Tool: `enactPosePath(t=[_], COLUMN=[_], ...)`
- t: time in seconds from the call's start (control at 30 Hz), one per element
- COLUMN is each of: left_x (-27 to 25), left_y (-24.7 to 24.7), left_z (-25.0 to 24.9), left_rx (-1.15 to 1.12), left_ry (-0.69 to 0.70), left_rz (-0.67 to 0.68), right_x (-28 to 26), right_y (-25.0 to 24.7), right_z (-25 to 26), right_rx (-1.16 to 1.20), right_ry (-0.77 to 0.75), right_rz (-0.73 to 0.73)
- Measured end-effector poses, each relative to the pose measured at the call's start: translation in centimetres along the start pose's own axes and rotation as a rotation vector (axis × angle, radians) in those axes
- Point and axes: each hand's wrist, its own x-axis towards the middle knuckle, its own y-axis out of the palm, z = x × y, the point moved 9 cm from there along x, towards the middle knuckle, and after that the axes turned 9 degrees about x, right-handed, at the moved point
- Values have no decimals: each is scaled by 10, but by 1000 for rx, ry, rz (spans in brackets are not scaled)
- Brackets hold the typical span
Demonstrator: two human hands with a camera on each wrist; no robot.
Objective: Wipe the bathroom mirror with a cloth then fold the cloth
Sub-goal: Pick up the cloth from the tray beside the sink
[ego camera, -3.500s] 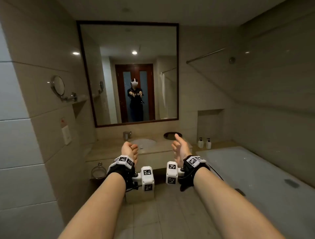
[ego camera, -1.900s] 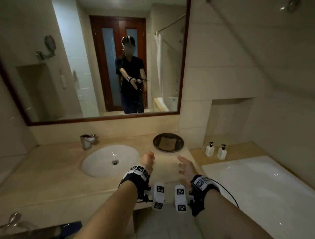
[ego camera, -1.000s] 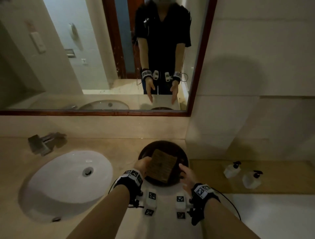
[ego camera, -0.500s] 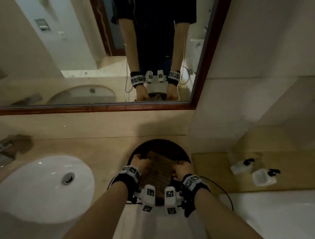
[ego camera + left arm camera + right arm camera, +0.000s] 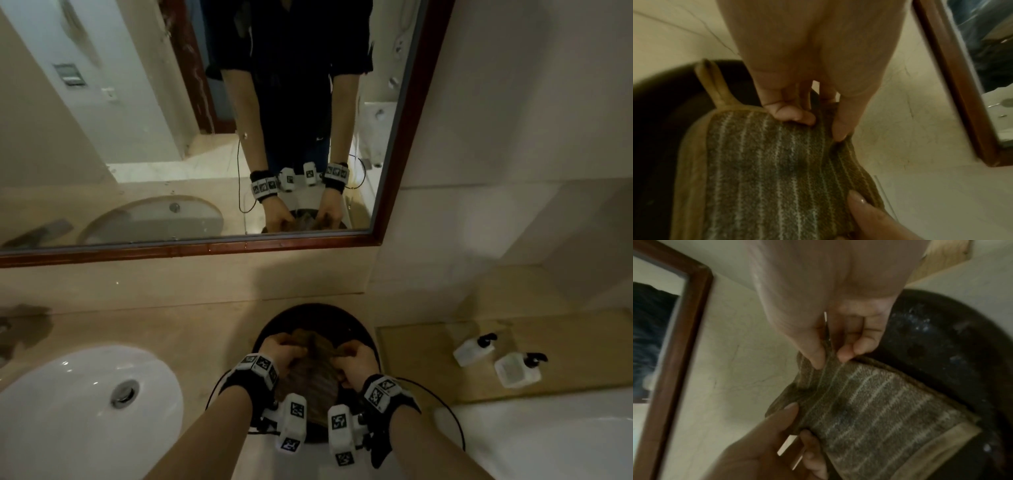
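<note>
Since half a second ago I have bunched the cloth (image 5: 310,373) up: it lay flat under my palms, and now its far edge is lifted and gathered between both hands. My left hand (image 5: 282,353) is closed on the cloth's far left part, thumb and curled fingers (image 5: 791,115) pinching a fold. My right hand (image 5: 354,363) pinches the far right part the same way, thumb against fingertips (image 5: 846,353). The rest of the striped brown cloth, with its tan border, lies in the dark round tray (image 5: 359,332) on the beige surface (image 5: 191,329). The white sink (image 5: 68,404) is to the left, two small pump bottles (image 5: 474,349) to the right, and the mirror (image 5: 137,120) in its wooden frame hangs on the wall ahead.
</note>
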Motion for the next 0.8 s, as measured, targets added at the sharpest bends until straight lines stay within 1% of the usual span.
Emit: enactPosePath(t=[0.07,0.13,0.23,0.3,0.4,0.5,0.6,0.63,0.73,0.8], left_x=[-19,-39,-75,-104,-150,-189,-214,-222,-261,-290], left_y=[-7,-19,-46,-64,-92,-111,-127,-135,-162,-171], left_z=[-7,-19,-55,-90,-154,-206,-240,-250,-285,-314], left_rx=[25,57,102,83,96,102,91,120,393,457], left_ry=[15,40,125,186,335,409,534,595,764,879], left_rz=[12,19,32,56,30,-18,-143,-238,-656,-793], right_x=[-16,-35,-68,-91,-126,-152,-166,-170,-185,-206], right_y=[-3,-8,-17,-26,-45,-61,-74,-78,-98,-108], right_z=[13,35,89,134,203,258,291,300,338,373], right_rx=[17,15,-2,18,92,71,36,13,-72,-116], right_ry=[-34,-80,-161,-233,-351,-470,-554,-582,-723,-852], right_rz=[22,43,89,99,63,41,17,-1,-133,-187])
